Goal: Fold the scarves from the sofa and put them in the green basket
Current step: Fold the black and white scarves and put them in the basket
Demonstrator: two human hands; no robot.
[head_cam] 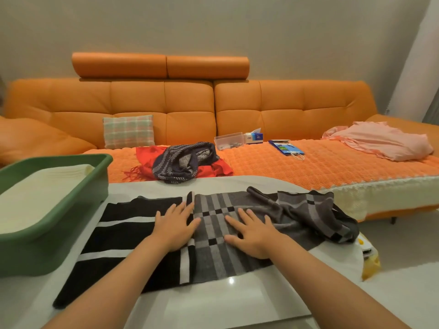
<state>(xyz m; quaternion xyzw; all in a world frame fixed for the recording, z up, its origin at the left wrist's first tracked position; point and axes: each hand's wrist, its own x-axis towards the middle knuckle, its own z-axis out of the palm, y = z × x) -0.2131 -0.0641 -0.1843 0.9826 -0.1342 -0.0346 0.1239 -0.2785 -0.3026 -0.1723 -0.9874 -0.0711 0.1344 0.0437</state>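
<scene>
White glossy table (225, 302) in a living room, orange sofa (166, 103) behind it against a plain wall. Left hand (174, 227) lies flat, fingers straight and slightly spread, palm pressing on the grey-and-black checked scarf (213, 255); grips nothing. Right hand (253, 236) does the same, flat with fingers splayed, palm down on the grey checked part just right of the left hand. Scarf is spread across the table under both hands: black section with white stripes runs out left of the left hand, and a bunched, wrinkled end is piled right of the right hand at the table edge.

Green basket (54, 241) sits on the table left of the left hand, touching or just beside the scarf's black end; cream folded fabric (42, 193) lies inside it. Beyond both hands, on the sofa seat: navy striped scarf (183, 162) heaped on top of a red fringed scarf (221, 170), unfolded.

Farther beyond the right hand: clear plastic box (229, 140), tissue box (254, 137), blue paper bag (286, 147). Pink cloth (380, 141) far right on the seat. Plaid cushion (128, 131) leans on the backrest beyond the left hand. Yellow object (370, 264) right of the right hand, past the table edge; cannot tell what it is.
</scene>
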